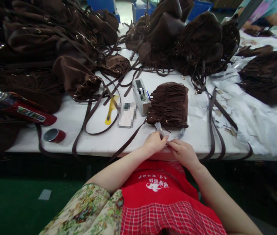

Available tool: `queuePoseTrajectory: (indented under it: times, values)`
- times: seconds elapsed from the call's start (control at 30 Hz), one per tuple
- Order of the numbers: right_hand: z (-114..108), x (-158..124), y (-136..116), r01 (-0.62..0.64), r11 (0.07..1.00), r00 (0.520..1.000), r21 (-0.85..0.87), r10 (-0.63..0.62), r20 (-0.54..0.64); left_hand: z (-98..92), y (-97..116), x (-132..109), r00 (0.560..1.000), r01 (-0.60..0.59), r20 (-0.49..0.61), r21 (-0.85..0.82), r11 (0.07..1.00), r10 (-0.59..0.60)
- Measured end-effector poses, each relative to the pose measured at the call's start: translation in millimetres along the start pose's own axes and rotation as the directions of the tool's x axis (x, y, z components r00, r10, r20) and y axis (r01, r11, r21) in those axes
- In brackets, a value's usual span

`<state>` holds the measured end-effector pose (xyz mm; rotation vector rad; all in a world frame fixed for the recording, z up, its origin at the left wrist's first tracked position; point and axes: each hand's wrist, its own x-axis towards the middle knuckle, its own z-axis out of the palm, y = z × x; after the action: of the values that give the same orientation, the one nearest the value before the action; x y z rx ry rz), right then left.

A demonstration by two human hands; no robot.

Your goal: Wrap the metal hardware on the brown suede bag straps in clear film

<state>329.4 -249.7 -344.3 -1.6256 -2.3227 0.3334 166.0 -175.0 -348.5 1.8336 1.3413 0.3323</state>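
A small dark-brown fringed handbag (169, 104) lies on the white table just beyond my hands. My left hand (155, 142) is closed in a pinch at the bag's near edge, and a clear plastic strip (158, 127) sticks up from its fingers. My right hand (184, 151) meets it fingertip to fingertip, also pinched; what lies between its fingers is too small to make out. A brown shoulder strap (128, 141) runs from the bag's left side down over the table edge. Left of the bag stands a grey tape dispenser (141, 98).
Heaps of brown bags (30, 42) fill the left and back of the table. A yellow comb (111, 109), a pixelated phone-like object (127, 116), a red bottle (28, 109) and a red cup (54, 135) lie left. White wrapping (268, 127) spreads right. A co-worker's arm (275, 19) shows far right.
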Motion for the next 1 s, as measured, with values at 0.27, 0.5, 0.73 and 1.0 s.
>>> queuePoseTrajectory:
  times: [0.27, 0.5, 0.73, 1.0]
  values:
    - [-22, 6, 5, -0.053, 0.999, 0.977, -0.005, 0.051, -0.208, 5.7, 25, 0, 0.975, -0.197, 0.147, 0.228, 0.953, 0.167]
    - [-20, 18, 5, -0.14, 0.977, 0.954, -0.159, 0.091, -0.284, -5.3, 23, 1, 0.96, -0.254, 0.104, -0.07, 0.965, 0.26]
    - [-6, 22, 16, -0.41, 0.752, 0.767, 0.515, 0.591, -0.252, -10.7, 2, 6, 0.95, -0.292, 0.001, -0.359, 0.886, 0.313]
    - [7, 11, 19, -0.515, 0.545, 0.737, 0.662, 0.676, 0.016, 13.2, 9, 20, 0.951, -0.268, 0.033, -0.403, 0.875, 0.307]
